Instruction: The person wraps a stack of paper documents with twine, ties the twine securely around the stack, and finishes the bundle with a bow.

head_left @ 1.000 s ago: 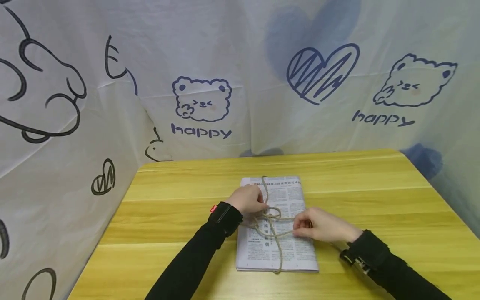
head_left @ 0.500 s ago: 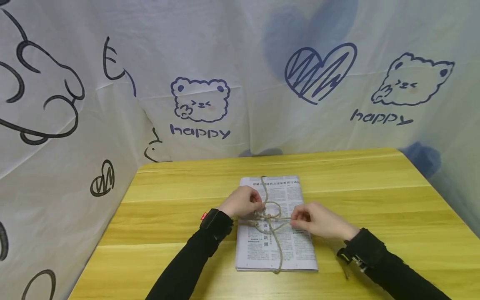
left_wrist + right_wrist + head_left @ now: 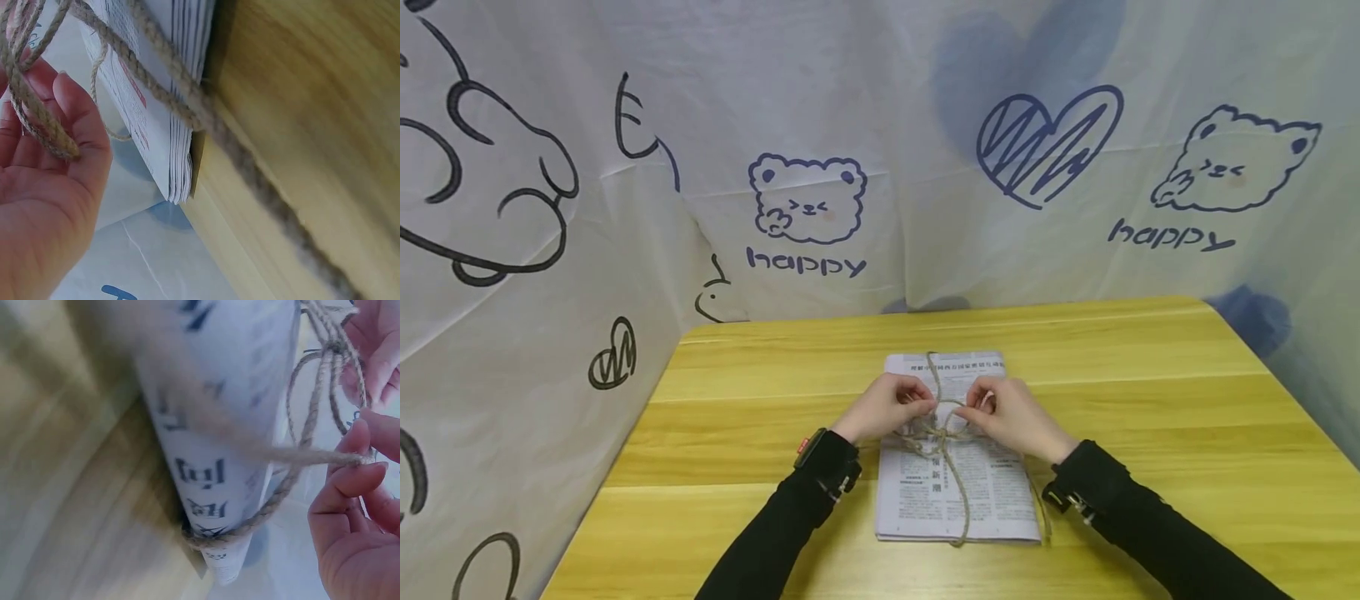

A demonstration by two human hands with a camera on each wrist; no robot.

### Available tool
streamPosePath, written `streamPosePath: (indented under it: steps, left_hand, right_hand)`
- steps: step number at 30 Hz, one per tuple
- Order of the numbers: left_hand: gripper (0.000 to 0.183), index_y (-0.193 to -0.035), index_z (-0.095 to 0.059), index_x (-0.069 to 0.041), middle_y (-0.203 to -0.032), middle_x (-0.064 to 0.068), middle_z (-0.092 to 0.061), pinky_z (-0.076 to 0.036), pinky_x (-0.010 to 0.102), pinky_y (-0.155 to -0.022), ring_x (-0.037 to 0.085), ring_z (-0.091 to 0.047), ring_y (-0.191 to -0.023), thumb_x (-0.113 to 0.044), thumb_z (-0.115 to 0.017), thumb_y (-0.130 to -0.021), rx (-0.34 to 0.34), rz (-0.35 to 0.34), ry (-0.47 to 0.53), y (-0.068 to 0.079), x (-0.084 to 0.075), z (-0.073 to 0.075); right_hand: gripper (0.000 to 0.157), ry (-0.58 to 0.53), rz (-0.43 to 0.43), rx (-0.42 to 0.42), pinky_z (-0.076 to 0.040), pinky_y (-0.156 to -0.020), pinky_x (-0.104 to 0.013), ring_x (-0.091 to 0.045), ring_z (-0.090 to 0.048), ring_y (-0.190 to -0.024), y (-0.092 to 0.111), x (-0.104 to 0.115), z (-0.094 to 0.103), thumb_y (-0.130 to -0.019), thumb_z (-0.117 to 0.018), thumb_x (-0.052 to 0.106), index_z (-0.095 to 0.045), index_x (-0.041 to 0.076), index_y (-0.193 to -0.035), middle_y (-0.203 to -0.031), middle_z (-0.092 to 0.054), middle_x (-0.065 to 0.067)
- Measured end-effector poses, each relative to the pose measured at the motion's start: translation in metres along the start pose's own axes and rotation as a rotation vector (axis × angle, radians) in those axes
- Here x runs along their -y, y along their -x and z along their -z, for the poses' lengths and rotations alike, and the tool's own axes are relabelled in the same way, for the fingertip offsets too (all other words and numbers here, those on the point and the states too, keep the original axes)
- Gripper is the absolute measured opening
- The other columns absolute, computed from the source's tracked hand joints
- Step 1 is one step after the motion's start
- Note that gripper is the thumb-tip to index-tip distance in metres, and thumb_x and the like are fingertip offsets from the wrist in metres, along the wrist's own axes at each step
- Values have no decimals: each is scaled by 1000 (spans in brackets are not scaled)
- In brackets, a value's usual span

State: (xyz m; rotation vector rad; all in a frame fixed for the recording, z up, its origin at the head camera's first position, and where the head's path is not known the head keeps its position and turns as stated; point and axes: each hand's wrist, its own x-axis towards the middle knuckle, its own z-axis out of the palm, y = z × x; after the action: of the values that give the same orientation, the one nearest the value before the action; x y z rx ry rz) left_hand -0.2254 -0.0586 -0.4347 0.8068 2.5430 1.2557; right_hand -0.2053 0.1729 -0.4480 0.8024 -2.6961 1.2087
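Observation:
A folded stack of newspapers [image 3: 913, 504] lies on the table, with jute twine [image 3: 961, 487] running lengthwise and crosswise over it and meeting in a knot near its middle. Above the knot, my left hand [image 3: 883, 408] holds a loop of the twine; the left wrist view shows this loop [image 3: 37, 115] against the curled fingers. Facing it from the right, my right hand [image 3: 1022, 421] pinches a strand [image 3: 312, 455] between thumb and fingertips. Both hands are close together over the paper. The fingers partly cover the loops.
The yellow wood-grain table [image 3: 737, 450] extends around the stack. Beyond its back edge hangs a white cloth [image 3: 925, 225] with drawn bears and hearts. One loose twine end [image 3: 1047, 517] hangs beside the stack's right edge. A wrist strap [image 3: 829, 462] sits on the left sleeve.
My right hand has moved up and left from the stack's right side to near the left hand, bringing a strand over the knot. The left hand stays near the loop, having shifted only slightly.

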Motion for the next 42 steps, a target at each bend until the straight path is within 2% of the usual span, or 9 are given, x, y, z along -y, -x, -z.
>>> streamPosePath:
  steps: [6, 10, 15, 19, 22, 30, 33, 39, 42]
  left_hand:
    - [14, -93, -69, -10, -83, 1, -64, -46, 30, -68, 18, -57, -75, -21, -62, -93, 16, -27, 3, 3, -4, 0]
    - [10, -92, -69, -16, -83, -4, -63, -47, 28, -68, 14, -58, -75, -24, -63, -92, 41, -14, 7, 2, 5, -3]
    - [11, -93, -69, -15, -85, -4, -62, -47, 26, -68, 14, -58, -76, -23, -62, -93, 75, -8, 34, 3, 6, -4]
    - [24, -87, -68, -9, -72, -1, -55, -38, 24, -60, 14, -47, -63, -27, -55, -97, 102, 17, 74, 3, 7, -4]
    - [33, -85, -66, -4, -68, 4, -50, -35, 25, -56, 15, -41, -57, -27, -48, -101, 117, 67, 152, 2, 8, -3]
    - [36, -113, -57, 7, -89, 10, -59, -51, 26, -60, 15, -57, -69, -20, -35, -105, 166, 273, 543, 0, 11, 6]
    - [38, -109, -59, 7, -89, 11, -61, -49, 28, -60, 18, -57, -69, -24, -37, -104, 150, 266, 489, 4, 13, 11]
    - [37, -100, -64, 3, -88, 24, -60, -43, 37, -64, 30, -53, -73, -32, -51, -99, 109, 149, 273, 19, 10, 19]
    - [30, -98, -67, 0, -87, 24, -63, -46, 34, -61, 27, -55, -69, -28, -58, -95, 96, 82, 199, 29, 4, 17]
  right_hand:
    - [20, 5, 2, 33, -45, -51, -25, -8, -54, -56, -5, 0, -4, -87, -69, 20, -64, 7, -101, -79, -62, 3]
    - [6, 76, 51, 20, -45, -51, -25, -5, -51, -56, -7, 1, -6, -85, -70, 15, -64, 14, -87, -71, -59, 8]
    - [18, 151, 144, -45, -41, -48, -22, -4, -46, -53, -10, -1, -11, -81, -68, 5, -53, 15, -80, -65, -52, 9]
    - [24, 172, 192, -76, -38, -48, -22, -4, -44, -53, -11, -3, -14, -79, -68, 0, -49, 15, -79, -64, -48, 8]
    - [26, 149, 207, -84, -39, -48, -22, -4, -44, -54, -10, -4, -15, -78, -69, 0, -48, 16, -78, -64, -47, 8]
    - [27, 135, 264, -107, -39, -48, -22, -3, -44, -55, -9, -8, -18, -79, -70, -1, -48, 15, -78, -67, -47, 8]
    - [27, 143, 268, -111, -40, -49, -22, -3, -44, -56, -9, -8, -19, -78, -69, -1, -48, 15, -78, -67, -47, 8]
    - [27, 144, 220, -94, -38, -49, -22, -4, -43, -55, -9, -7, -18, -78, -68, -2, -47, 15, -77, -65, -46, 8]
    - [27, 139, 200, -90, -36, -49, -22, -5, -41, -54, -9, -8, -17, -78, -69, -1, -46, 15, -76, -64, -45, 8]
